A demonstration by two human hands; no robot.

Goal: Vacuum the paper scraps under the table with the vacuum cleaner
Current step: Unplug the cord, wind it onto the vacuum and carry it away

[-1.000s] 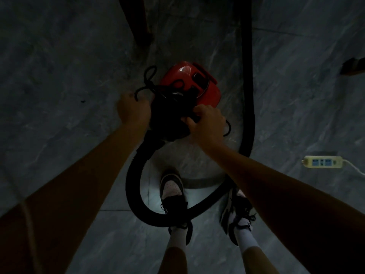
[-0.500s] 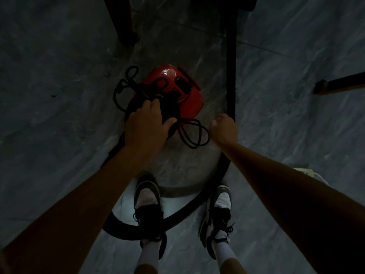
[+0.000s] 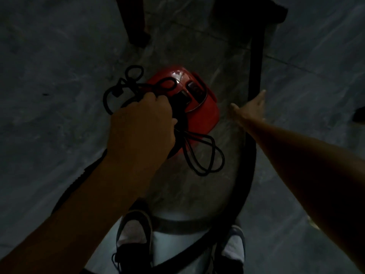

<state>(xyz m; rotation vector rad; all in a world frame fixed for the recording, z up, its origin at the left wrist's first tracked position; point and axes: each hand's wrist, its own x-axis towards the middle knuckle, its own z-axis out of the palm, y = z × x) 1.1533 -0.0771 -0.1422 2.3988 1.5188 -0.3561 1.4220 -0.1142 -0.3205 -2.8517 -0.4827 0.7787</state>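
Pretty dim feed, so bear with me. Closest to me are two sneakers (image 3: 134, 234) with white toes and dark laces, planted on a grey, marble-veined tile floor (image 3: 59, 66) with a slight sheen. A black ribbed hose (image 3: 245, 175) curves round behind and beside the feet in a wide loop.

Just past that, my left hand (image 3: 142, 123) is curled tight over a bundle of black power cord (image 3: 136, 87) on top of the vacuum cleaner (image 3: 203, 117). I can't tell whether the handle is in that grip too. Loose coils of cord spill out both sides of the fist. The right hand (image 3: 250, 104) is flat, fingers straight and holding nothing, its fingertips right at a black tube (image 3: 255, 56).

The vacuum is a small red canister, glossy plastic, rounded dome, sitting on the floor just ahead of the shoes, between the two arms. The straight, matte tube runs away from me along its right side.

Farthest out, a dark table leg (image 3: 136, 26) stands on the tile beyond the vacuum.
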